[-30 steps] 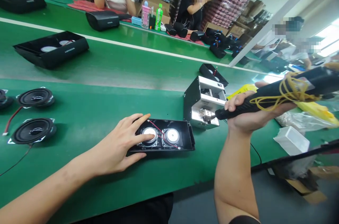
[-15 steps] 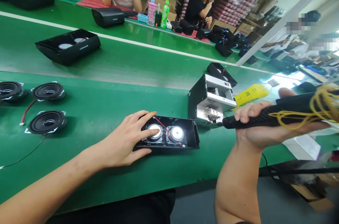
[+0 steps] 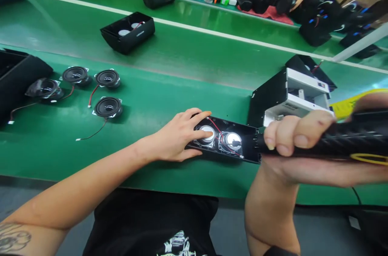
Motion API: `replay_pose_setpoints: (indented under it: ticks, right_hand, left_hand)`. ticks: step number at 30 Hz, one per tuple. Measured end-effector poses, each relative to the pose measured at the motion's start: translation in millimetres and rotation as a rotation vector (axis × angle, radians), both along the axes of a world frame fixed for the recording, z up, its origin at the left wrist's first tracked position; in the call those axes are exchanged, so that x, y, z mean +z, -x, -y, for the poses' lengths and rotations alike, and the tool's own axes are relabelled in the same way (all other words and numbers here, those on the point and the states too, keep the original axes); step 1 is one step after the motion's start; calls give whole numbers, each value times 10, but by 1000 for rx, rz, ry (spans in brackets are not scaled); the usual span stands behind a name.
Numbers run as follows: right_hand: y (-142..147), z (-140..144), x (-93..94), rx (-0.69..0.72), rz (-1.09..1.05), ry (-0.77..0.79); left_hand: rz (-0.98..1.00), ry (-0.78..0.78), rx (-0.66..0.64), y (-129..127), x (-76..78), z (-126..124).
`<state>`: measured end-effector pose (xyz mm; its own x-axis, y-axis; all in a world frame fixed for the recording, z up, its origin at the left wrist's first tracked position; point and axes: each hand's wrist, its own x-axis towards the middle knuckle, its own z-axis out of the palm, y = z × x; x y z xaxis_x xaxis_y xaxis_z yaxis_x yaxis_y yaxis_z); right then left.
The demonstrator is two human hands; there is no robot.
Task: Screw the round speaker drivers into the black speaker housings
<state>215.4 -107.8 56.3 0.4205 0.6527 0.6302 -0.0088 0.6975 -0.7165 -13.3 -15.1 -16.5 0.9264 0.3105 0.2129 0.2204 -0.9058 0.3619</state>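
The left hand lies across the left end of the open housing, fingers apart, one fingertip resting on the white back of the left speaker unit. The right hand is wrapped around a black hand tool, clamped on its body; the tool's narrow end points left, at the right end of the open housing. Contact between tool tip and housing cannot be determined. The open housing rests on the green table, open side up, its long edges running left to right. Inside it, to the right of the left unit, sits the right speaker unit; a red wire runs over the interior. Beyond the right end of the open housing stands a black-and-silver machine. Well to the left of the open housing are four loose speakers, cones up, with leads attached; a large black housing lies farther left. Beyond the open housing and to its left is a second housing, also open side up, with white discs visible inside.
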Motion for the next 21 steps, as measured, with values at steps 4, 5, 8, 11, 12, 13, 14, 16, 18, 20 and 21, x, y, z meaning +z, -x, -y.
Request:
replay_pose_setpoints:
  ticks: [4, 5, 8, 11, 12, 13, 14, 16, 18, 20, 21]
  right_hand:
    - [214, -81, -175, 52, -50, 1]
    - [215, -84, -216, 62, -77, 8]
    - [181, -89, -309, 93, -104, 24]
    - [162, -105, -355, 112, -96, 34]
    - [160, -112, -363, 122, -90, 32]
    - [160, -119, -370, 128, -83, 27]
    - [161, -126, -376, 133, -78, 19]
    - [162, -137, -385, 138, -63, 12]
    - [166, -146, -393, 139, -64, 16]
    - [174, -154, -402, 134, -74, 29]
    - [180, -157, -407, 127, -75, 37]
  left_hand:
    - [18, 1, 2, 0, -20, -3]
    - [24, 1, 3, 3, -25, -3]
    - [29, -5, 5, 7, -33, -3]
    - [20, -12, 6, 2, -30, 2]
    - [18, -11, 6, -1, -28, 3]
    - [15, -9, 5, -4, -25, 4]
    - [15, -9, 5, -5, -24, 5]
    - [15, -10, 7, -5, -24, 5]
    - [18, -14, 8, -2, -27, 4]
    - [22, -16, 6, 2, -29, 2]
    - [23, -17, 5, 2, -29, 2]
